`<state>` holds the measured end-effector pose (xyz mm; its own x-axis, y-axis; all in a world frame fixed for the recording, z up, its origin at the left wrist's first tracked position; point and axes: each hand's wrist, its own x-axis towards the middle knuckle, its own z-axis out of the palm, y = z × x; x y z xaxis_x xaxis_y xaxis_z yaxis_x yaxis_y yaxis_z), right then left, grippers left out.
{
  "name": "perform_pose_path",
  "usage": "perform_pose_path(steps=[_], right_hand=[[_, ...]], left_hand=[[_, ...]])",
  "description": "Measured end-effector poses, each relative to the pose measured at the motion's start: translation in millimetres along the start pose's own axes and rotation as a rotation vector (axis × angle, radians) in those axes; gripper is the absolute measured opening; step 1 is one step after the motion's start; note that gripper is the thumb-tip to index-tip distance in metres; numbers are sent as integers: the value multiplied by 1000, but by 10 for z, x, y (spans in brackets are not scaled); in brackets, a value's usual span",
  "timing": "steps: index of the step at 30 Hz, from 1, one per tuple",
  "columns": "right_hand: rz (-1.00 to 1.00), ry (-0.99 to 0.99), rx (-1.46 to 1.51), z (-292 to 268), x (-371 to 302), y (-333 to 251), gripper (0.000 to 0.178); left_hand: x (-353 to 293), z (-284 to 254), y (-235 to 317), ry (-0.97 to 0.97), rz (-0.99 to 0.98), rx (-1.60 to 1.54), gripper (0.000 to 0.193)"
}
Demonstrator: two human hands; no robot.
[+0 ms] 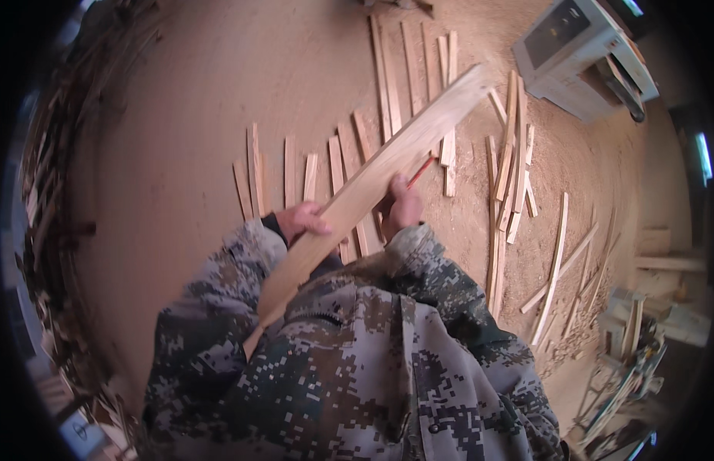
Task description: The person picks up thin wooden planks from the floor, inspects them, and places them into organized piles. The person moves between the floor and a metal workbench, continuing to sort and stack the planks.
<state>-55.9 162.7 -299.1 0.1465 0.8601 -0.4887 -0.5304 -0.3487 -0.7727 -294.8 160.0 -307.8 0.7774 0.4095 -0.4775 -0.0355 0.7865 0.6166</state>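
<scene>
The board [372, 184] runs on a slant through the middle of the frame, its near end against the person's chest at lower left, its far end reaching toward the upper right. It looks stiff and fairly light for its length, a thin pale plank, likely to wobble at the free end, so a grip near its middle would steady it best. The left hand [302, 219] curls over the board's left edge, fingers wrapped on it. The right hand [405, 206] is closed around a red pencil [421, 170] just beside the board's right edge; whether the tip touches the wood is hard to tell. Below lies a sandy, sawdust-covered floor [188, 154] strewn with thin wood strips [511, 169]. A grey machine [580, 54] stands at upper right, and stacked offcuts [49, 200] line the left edge.
</scene>
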Motion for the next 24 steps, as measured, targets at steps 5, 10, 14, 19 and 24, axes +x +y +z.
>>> perform_pose_path(steps=[5,10,14,19,24], right_hand=[[-51,60,227,-206,155,51,38],[-82,85,346,-327,233,-6,38],[-48,125,394,-351,252,-75,37],[-96,103,435,-337,242,-117,41],[-126,58,552,-349,291,-200,39]], left_hand=[[-507,-346,-99,77,-24,205,67],[-1313,-508,-171,192,-57,382,76],[-1900,-575,-136,421,-129,629,76],[-2438,-770,-239,630,-137,516,77],[-2424,-995,-482,846,161,509,82]])
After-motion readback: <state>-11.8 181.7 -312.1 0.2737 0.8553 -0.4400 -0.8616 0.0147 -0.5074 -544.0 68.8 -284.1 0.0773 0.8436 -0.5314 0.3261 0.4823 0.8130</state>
